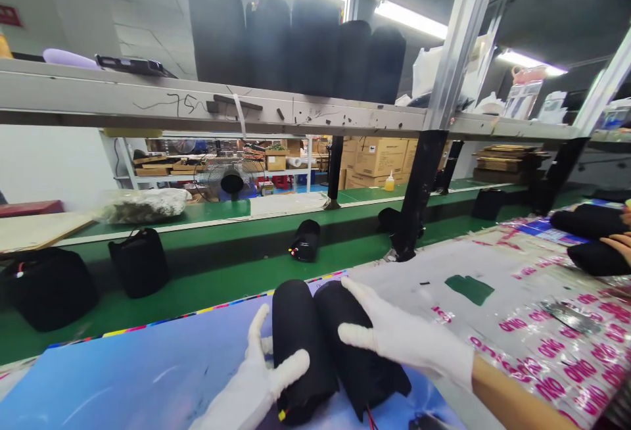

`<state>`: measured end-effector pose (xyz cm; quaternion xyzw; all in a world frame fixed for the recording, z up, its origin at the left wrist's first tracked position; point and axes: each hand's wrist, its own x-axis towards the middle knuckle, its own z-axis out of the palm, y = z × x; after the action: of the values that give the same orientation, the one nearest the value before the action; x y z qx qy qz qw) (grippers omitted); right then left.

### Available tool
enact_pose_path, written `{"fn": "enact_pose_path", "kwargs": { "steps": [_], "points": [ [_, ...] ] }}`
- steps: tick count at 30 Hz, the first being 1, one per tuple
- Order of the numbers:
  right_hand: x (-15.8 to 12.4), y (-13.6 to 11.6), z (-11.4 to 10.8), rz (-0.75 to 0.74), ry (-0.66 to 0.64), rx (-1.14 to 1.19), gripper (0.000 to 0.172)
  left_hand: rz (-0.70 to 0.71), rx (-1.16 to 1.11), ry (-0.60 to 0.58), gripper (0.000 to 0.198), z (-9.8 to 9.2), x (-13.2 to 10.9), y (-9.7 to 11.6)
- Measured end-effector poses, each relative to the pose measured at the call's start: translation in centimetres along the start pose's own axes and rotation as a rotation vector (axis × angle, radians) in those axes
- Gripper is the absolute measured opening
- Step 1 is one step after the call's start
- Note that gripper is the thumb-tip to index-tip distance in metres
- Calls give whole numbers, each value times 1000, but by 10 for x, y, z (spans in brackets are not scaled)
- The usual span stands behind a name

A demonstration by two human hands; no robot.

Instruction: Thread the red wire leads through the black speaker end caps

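Observation:
Two black cylinders lie side by side on the blue printed sheet [162, 358] before me. Around the left black cylinder [300, 344] my left hand [261, 371], in a white glove, is closed, thumb on top and fingers along its outer side. A small yellow connector [282, 414] shows at its near end. My gloved right hand [389, 328] grips the right black cylinder [345, 338] from its right side. Loose dark wrap flares at that cylinder's near end, where thin red wires [371, 419] stick out. The two cylinders touch along part of their length.
Behind the sheet runs a green conveyor belt [207, 265] carrying more black cylinders [306, 239]. A shelf [296, 111] with tall black pieces crosses above, on a post [417, 193]. At far right, another person's hand [620, 242] is beside black cylinders.

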<state>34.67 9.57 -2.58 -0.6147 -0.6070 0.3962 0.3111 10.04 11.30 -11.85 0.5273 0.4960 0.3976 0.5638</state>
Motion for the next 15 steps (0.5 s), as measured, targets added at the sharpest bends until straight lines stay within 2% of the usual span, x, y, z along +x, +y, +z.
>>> {"fn": "enact_pose_path", "kwargs": {
  "steps": [2,4,5,7,9,12,15],
  "points": [
    [29,-22,-5,14,-1,4,96,-36,8,20,127,-8,-1,-2],
    [73,-45,-3,22,34,61,90,-57,55,56,123,-18,-3,0],
    [97,-54,0,57,55,91,79,-59,75,76,118,-22,-5,1],
    [143,-68,13,152,100,134,47,-60,82,113,111,-30,-12,6],
    [176,-73,27,220,139,167,36,-77,57,131,107,-36,-21,9],
    [197,-71,35,261,150,208,33,-105,42,132,104,-45,-33,12],
    [189,-59,15,253,115,252,32,-110,70,136,105,-50,-37,20]
  ]
}}
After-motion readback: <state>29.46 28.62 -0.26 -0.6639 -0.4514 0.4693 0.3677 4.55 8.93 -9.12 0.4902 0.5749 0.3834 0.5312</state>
